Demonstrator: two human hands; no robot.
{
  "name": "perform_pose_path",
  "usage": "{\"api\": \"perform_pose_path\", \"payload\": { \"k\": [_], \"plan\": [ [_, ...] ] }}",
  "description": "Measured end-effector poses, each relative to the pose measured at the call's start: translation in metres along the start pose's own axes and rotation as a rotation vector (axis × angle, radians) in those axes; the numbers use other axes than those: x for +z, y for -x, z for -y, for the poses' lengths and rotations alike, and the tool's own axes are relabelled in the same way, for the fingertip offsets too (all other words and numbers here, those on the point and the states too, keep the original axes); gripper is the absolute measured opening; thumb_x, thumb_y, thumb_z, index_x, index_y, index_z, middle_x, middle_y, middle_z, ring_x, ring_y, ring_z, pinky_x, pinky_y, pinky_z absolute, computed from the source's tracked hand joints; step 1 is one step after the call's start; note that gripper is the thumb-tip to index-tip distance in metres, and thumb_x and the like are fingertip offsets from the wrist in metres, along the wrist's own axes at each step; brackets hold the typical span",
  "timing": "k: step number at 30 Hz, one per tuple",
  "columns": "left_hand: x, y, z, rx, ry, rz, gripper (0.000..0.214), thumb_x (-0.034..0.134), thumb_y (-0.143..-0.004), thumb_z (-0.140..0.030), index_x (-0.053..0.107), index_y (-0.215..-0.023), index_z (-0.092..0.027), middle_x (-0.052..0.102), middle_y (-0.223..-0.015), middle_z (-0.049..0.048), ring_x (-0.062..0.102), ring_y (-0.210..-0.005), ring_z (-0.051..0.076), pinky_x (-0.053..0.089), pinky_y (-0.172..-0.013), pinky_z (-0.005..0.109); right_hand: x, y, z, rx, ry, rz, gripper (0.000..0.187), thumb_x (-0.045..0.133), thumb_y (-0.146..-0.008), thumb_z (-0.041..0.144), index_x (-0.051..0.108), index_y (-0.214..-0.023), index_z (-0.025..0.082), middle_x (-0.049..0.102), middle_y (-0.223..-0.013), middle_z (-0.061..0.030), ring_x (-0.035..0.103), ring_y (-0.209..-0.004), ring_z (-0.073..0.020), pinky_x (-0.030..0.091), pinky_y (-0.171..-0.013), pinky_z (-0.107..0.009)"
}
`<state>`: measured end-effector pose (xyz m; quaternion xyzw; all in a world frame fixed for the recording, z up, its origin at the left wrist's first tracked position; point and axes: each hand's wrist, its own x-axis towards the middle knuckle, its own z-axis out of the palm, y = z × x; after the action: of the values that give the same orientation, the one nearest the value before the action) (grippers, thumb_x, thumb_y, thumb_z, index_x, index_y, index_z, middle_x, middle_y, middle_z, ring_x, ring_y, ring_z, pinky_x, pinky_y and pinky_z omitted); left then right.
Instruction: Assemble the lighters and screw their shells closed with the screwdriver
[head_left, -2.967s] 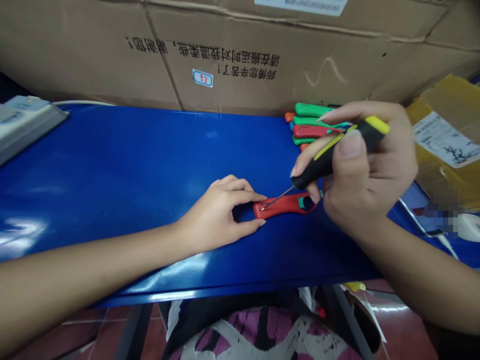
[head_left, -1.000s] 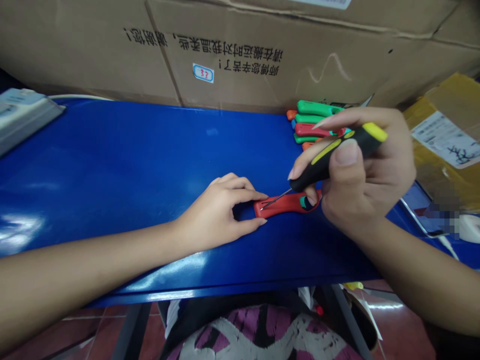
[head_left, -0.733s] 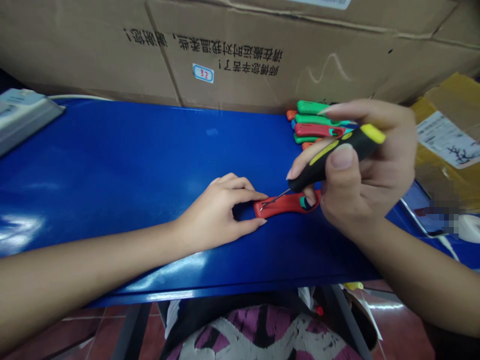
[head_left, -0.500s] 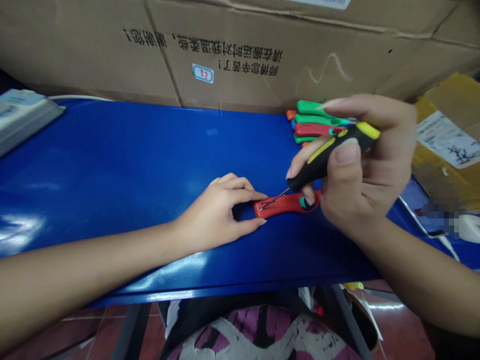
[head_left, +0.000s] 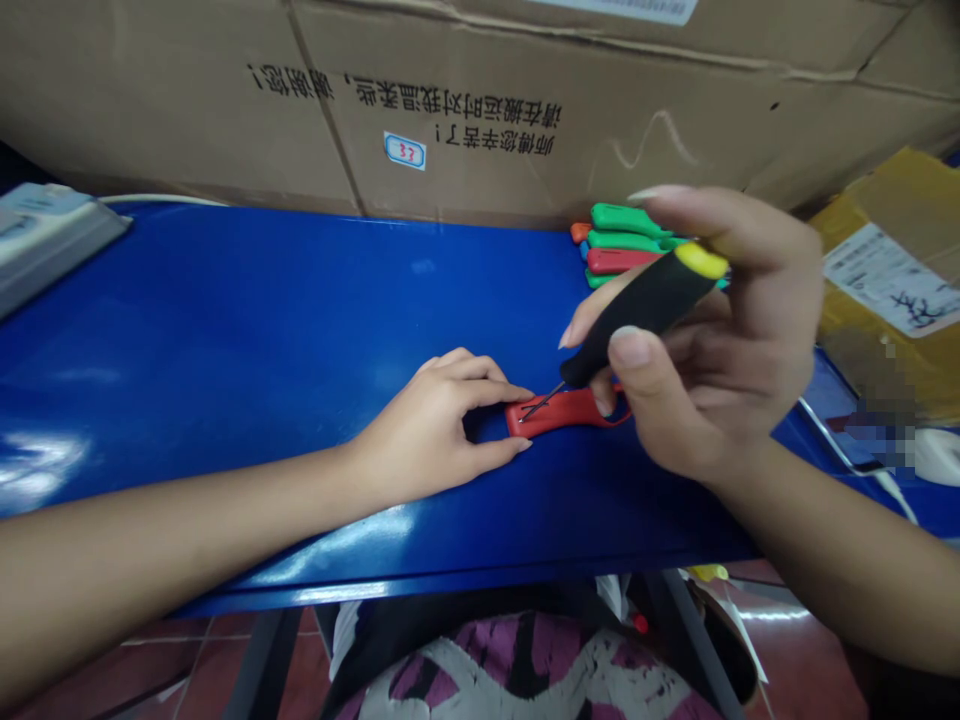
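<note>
A red plastic tool handle [head_left: 564, 411] lies flat on the blue table, its left end pinched between the thumb and index finger of my left hand [head_left: 450, 425]. My right hand [head_left: 739, 350] is closed around a black screwdriver [head_left: 637, 308] with a yellow butt end. The screwdriver leans to the right, and its thin shaft runs down to the left end of the red handle, where the tip touches near a small hole. Fingers of my right hand partly cover the handle's right end.
Several green, red and orange tool handles [head_left: 616, 240] are piled at the back, partly behind my right hand. A large cardboard box [head_left: 450, 190] borders the far side. At right are a taped carton [head_left: 892, 290] and a phone [head_left: 832, 410] with a cable; a grey device [head_left: 56, 235] sits far left.
My right hand has turned the screwdriver, so the yellow strip on its grip no longer shows, and has shifted slightly left. My left hand and the red handle stay in place.
</note>
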<state>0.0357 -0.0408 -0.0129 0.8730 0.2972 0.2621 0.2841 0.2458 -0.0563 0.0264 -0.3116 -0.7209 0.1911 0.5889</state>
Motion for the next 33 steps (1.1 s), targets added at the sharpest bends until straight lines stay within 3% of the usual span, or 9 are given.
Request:
{"api": "perform_pose_path", "payload": {
  "k": [5,10,16,27,33],
  "plan": [
    [0.002,0.0,0.001,0.014,0.004,-0.018,0.031,0.078,-0.084,-0.028,0.074,-0.114,-0.019,0.071,-0.104,0.0037,0.062,-0.096,0.022,0.048,-0.092,0.041,0.002,-0.001,-0.006,-0.139,0.058,0.01,0.055,0.077,-0.081,0.03,0.061,-0.133,0.04,0.063,-0.133,0.0,0.07,-0.074,-0.0172,0.059,-0.05,-0.027],
    [0.002,-0.001,0.001,0.008,0.005,-0.005,0.031,0.078,-0.083,-0.027,0.074,-0.113,-0.019,0.071,-0.102,0.0031,0.062,-0.094,0.021,0.048,-0.091,0.041,0.002,0.002,0.0,-0.058,-0.001,0.079,0.05,0.064,-0.091,0.028,0.055,-0.14,0.037,0.053,-0.145,-0.0032,0.072,-0.084,-0.0179,0.062,-0.054,-0.026],
    [0.001,-0.001,0.0,0.0,0.001,-0.008,0.032,0.08,-0.082,-0.026,0.074,-0.113,-0.019,0.071,-0.102,0.003,0.061,-0.093,0.02,0.048,-0.09,0.04,0.003,0.003,0.002,-0.062,0.006,0.024,0.054,0.07,-0.087,0.017,0.058,-0.136,0.034,0.054,-0.14,-0.0031,0.072,-0.084,-0.0149,0.061,-0.049,-0.019],
    [0.002,-0.002,0.001,0.007,-0.001,-0.025,0.031,0.079,-0.083,-0.026,0.074,-0.112,-0.017,0.071,-0.102,0.0043,0.063,-0.093,0.02,0.049,-0.088,0.039,0.004,0.001,0.003,-0.022,0.061,-0.004,0.045,0.069,-0.089,0.024,0.06,-0.131,0.036,0.057,-0.14,-0.0039,0.074,-0.084,-0.0175,0.059,-0.044,-0.022],
    [0.001,-0.001,0.001,0.002,-0.007,-0.014,0.031,0.08,-0.083,-0.028,0.074,-0.112,-0.019,0.07,-0.102,0.0035,0.062,-0.094,0.021,0.049,-0.09,0.04,0.001,0.003,0.004,-0.035,0.046,0.061,0.056,0.073,-0.085,0.018,0.056,-0.136,0.034,0.057,-0.138,-0.0044,0.073,-0.088,-0.0179,0.062,-0.049,-0.022]
  ]
}}
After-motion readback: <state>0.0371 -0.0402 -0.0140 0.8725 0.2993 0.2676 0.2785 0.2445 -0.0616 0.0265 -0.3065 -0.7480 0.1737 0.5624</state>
